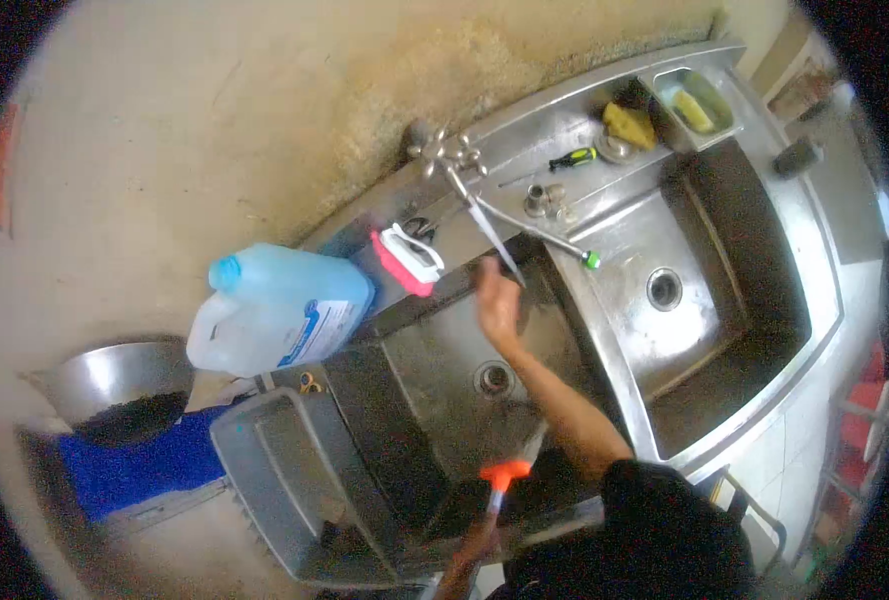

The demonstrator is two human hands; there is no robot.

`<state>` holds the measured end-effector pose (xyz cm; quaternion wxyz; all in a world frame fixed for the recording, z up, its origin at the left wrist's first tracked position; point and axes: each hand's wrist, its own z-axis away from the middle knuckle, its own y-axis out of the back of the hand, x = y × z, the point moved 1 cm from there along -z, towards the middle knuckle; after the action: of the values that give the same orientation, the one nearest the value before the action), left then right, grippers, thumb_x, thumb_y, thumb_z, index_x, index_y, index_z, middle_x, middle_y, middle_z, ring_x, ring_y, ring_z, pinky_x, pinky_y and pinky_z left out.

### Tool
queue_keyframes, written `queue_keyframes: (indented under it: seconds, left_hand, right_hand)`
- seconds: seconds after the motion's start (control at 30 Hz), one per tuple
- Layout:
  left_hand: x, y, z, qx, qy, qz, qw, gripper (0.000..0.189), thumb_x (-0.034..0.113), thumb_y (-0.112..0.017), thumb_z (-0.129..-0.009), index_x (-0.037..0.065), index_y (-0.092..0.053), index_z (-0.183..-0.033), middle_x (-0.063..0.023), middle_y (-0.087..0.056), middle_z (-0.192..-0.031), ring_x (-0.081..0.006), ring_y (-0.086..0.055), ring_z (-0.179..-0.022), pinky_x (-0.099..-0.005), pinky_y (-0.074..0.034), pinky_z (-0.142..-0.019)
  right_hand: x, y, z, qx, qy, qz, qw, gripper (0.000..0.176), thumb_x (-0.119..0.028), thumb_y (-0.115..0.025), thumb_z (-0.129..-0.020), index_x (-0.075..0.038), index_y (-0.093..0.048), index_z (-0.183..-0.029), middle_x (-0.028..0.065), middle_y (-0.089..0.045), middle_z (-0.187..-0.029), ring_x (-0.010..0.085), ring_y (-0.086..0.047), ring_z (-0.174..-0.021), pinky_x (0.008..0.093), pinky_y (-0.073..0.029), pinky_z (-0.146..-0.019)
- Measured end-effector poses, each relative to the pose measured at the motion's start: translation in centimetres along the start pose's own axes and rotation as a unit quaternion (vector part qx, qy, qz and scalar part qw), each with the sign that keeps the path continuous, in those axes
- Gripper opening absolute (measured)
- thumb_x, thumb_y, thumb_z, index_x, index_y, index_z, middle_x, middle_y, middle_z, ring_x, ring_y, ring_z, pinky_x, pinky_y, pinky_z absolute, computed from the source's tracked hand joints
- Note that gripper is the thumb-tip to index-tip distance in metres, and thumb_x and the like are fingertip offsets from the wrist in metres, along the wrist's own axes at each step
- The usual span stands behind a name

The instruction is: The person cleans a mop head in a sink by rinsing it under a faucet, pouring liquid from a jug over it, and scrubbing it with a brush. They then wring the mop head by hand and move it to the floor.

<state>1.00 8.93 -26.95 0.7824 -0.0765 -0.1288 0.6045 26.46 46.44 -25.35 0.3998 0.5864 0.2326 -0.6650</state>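
My right hand (499, 303) reaches over the left sink basin (445, 350), its fingers small and blurred. Right beside its fingertips runs a slim, pale, pointed strip (495, 238) that slopes down from the faucet (452, 158). Low in the view, my left hand (477, 542) is closed around the handle of a tool with an orange, T-shaped head (505, 471), held near the basin's front side. The faucet's long spout ends in a green tip (591, 260) by the divider. A drain (494, 379) shows at the basin's bottom.
A blue liquid jug (290, 310) and a pink-and-white brush (407, 258) stand left of the faucet. A grey tub (255, 450) and a metal bowl (125, 385) are farther left. Behind the right basin (655, 330) lie a screwdriver (573, 158), a yellow sponge (630, 126) and a small tray (700, 105).
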Motion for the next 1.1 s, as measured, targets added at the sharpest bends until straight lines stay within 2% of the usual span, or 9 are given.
queue_keyframes:
  seconds: [0.1,0.2,0.27,0.5,0.7,0.8,0.9,1.0,1.1]
  left_hand:
    - [2.3,-2.4,3.3,0.091,0.001,-0.119,0.989,0.059,0.062,-0.037,-0.087,0.008,-0.054,-0.071,-0.0058,-0.045,-0.051,-0.0184,-0.044,-0.043,-0.0368,-0.035,-0.043]
    - [3.2,-3.6,5.6,0.095,0.018,-0.106,0.990,0.058,0.064,-0.037,-0.086,0.009,-0.052,-0.070,-0.0043,-0.044,-0.050,-0.0164,-0.042,-0.041,-0.0344,-0.032,-0.040]
    - [3.3,-4.1,7.3,0.107,0.036,-0.115,0.987,0.058,0.065,-0.037,-0.085,0.010,-0.050,-0.070,-0.0033,-0.043,-0.049,-0.0152,-0.041,-0.040,-0.0328,-0.031,-0.039]
    - [3.9,-5.6,10.8,0.133,0.075,-0.096,0.984,0.058,0.067,-0.036,-0.084,0.013,-0.046,-0.068,-0.0008,-0.040,-0.048,-0.0122,-0.037,-0.037,-0.0291,-0.028,-0.035]
    - [3.6,-6.2,11.5,0.086,0.064,-0.023,0.994,0.057,0.066,-0.034,-0.085,0.013,-0.046,-0.069,-0.0008,-0.042,-0.049,-0.0131,-0.037,-0.037,-0.0301,-0.029,-0.036]
    - [3.3,-6.6,12.0,0.045,0.056,0.045,0.996,0.056,0.066,-0.033,-0.086,0.013,-0.045,-0.069,-0.0007,-0.042,-0.049,-0.0136,-0.037,-0.037,-0.0305,-0.029,-0.036]
    - [2.7,-6.7,13.2,-0.011,0.055,0.143,0.988,0.056,0.065,-0.032,-0.086,0.013,-0.045,-0.070,-0.0007,-0.043,-0.050,-0.0140,-0.038,-0.037,-0.0310,-0.030,-0.036]
    - [1.4,-6.5,14.5,-0.081,0.067,0.257,0.961,0.056,0.065,-0.031,-0.087,0.013,-0.044,-0.070,-0.0007,-0.043,-0.050,-0.0145,-0.038,-0.036,-0.0315,-0.030,-0.036]
    - [-0.1,-6.4,15.9,-0.168,0.089,0.369,0.910,0.055,0.064,-0.030,-0.087,0.013,-0.044,-0.070,-0.0007,-0.044,-0.050,-0.0149,-0.038,-0.036,-0.0320,-0.031,-0.036]
  right_hand:
    - [10.8,0.7,-3.5,-0.006,-0.088,-0.008,0.996,0.047,-0.042,-0.040,-0.094,-0.004,-0.058,-0.073,0.0071,-0.047,-0.056,0.0144,-0.044,-0.052,0.0328,-0.039,-0.051]
    - [14.6,-0.2,-5.9,0.048,-0.175,-0.342,0.922,0.038,-0.041,-0.043,-0.093,-0.008,-0.057,-0.080,0.0024,-0.046,-0.056,0.0111,-0.044,-0.049,0.0260,-0.036,-0.045]
    - [13.2,1.3,-6.5,-0.098,-0.368,-0.378,0.844,0.034,-0.043,-0.049,-0.090,-0.011,-0.055,-0.086,-0.0015,-0.047,-0.060,0.0091,-0.043,-0.047,0.0213,-0.032,-0.039]
    - [18.1,0.4,-6.7,-0.134,-0.404,-0.442,0.790,0.044,-0.051,-0.052,-0.086,-0.008,-0.053,-0.089,0.0009,-0.050,-0.065,0.0120,-0.042,-0.045,0.0224,-0.034,-0.038]
    - [20.3,-1.9,-8.1,-0.013,-0.396,-0.513,0.762,0.032,-0.037,-0.039,-0.095,-0.008,-0.052,-0.101,0.0024,-0.050,-0.073,0.0113,-0.045,-0.056,0.0218,-0.039,-0.045]
    - [29.8,-2.7,-10.1,-0.247,-0.211,-0.603,0.729,0.029,-0.031,-0.032,-0.097,-0.011,-0.048,-0.111,0.0031,-0.049,-0.075,0.0132,-0.043,-0.056,0.0192,-0.039,-0.046]
    - [14.9,1.0,-6.1,-0.115,-0.264,-0.414,0.864,0.037,-0.032,-0.033,-0.097,-0.009,-0.042,-0.124,0.0022,-0.050,-0.076,0.0115,-0.042,-0.055,0.0178,-0.038,-0.046]
    - [11.5,2.3,-6.3,-0.120,-0.440,-0.347,0.819,0.038,-0.033,-0.034,-0.097,-0.010,-0.045,-0.125,0.0004,-0.049,-0.075,0.0104,-0.040,-0.055,0.0206,-0.036,-0.045]
    - [14.9,1.3,-7.4,-0.209,-0.299,-0.233,0.902,0.033,-0.036,-0.035,-0.096,-0.010,-0.053,-0.105,0.0029,-0.054,-0.074,0.0125,-0.044,-0.056,0.0260,-0.037,-0.048]
